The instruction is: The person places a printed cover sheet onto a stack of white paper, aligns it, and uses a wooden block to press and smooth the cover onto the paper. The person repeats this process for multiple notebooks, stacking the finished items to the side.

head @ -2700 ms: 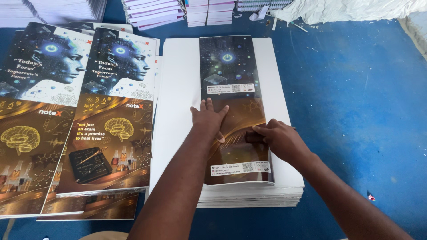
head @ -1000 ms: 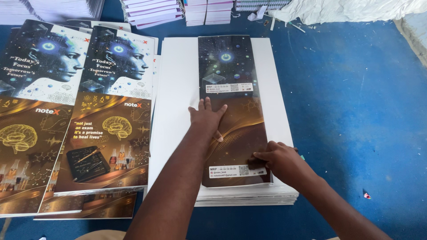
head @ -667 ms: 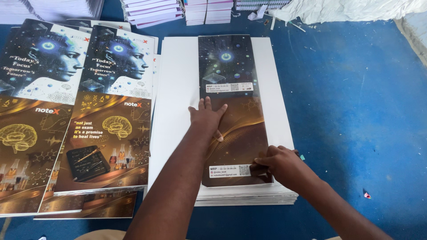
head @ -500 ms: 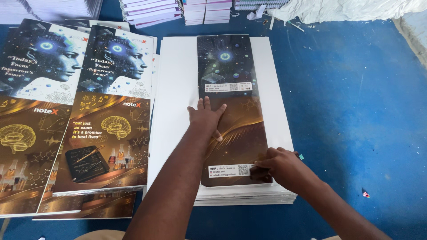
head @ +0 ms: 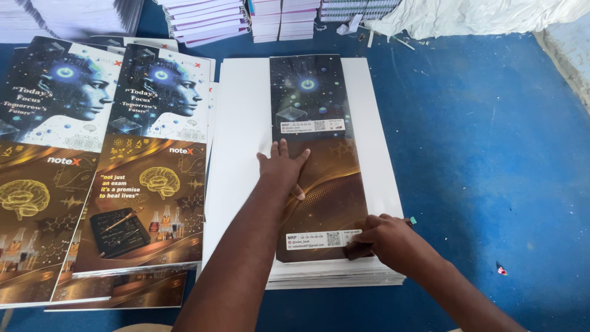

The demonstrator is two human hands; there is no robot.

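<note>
Flat-palmed, my left hand (head: 283,169) pins the dark printed cover strip (head: 316,160) mid-length on the white sheet stack (head: 239,123) (stops sliding, I'd judge); right hand (head: 387,240) fingers press the strip's near corner.

Two white rectangular labels sit on the dark folded cover sheet (head: 316,157) under my hands: the upper label (head: 312,126) lies across its blue-black half, just beyond my left hand (head: 283,169); the lower label (head: 322,238) lies across its brown-gold half, touching my right hand (head: 387,243). Each label carries a small square black-and-white code patch.
</note>
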